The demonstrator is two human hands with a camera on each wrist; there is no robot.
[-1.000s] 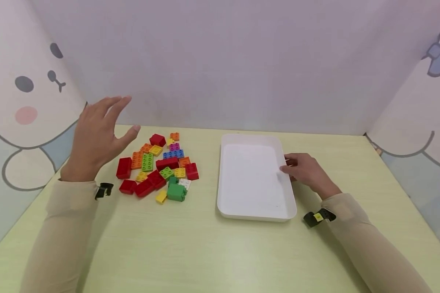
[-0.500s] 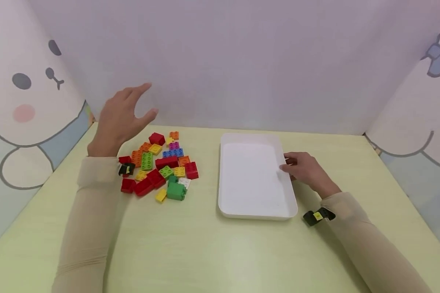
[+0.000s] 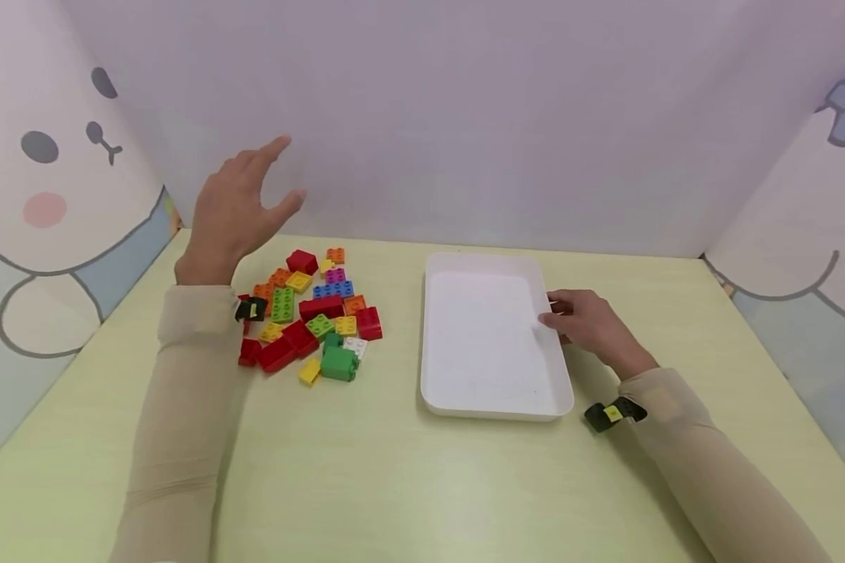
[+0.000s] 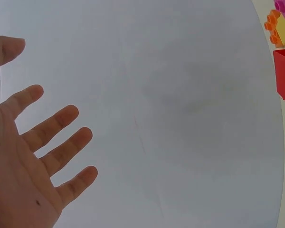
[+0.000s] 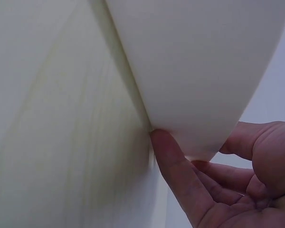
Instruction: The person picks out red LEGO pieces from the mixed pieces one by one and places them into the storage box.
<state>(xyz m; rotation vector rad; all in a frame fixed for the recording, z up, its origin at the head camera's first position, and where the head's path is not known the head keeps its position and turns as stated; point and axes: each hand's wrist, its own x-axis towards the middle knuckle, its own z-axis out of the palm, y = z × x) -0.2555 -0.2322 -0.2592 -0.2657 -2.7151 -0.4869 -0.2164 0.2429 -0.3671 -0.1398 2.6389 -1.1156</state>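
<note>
My left hand (image 3: 228,207) is raised above the far left of the table, fingers spread and holding nothing. In the left wrist view its palm and fingers (image 4: 52,128) show against the pale wall. Below and to its right lies a loose spread of toy building bricks, among them a lime green brick (image 3: 282,305), a blue brick (image 3: 333,290), a green brick (image 3: 339,363) and several red ones. My right hand (image 3: 595,324) grips the right side of a shallow white tray (image 3: 493,410), thumb over the rim and fingers against the outer wall (image 5: 190,71). Nothing lies in the tray.
The pale wood-look table (image 3: 366,485) ends at a plain light back wall (image 3: 422,117). Side panels with cartoon figures (image 3: 42,195) stand left and right. The left forearm sleeve (image 3: 183,414) covers part of the table and partly hides the leftmost bricks.
My left hand has moved right and farther up, away from the table's left side; its wrist now overlaps the leftmost red bricks. The right hand keeps its grip on the tray.
</note>
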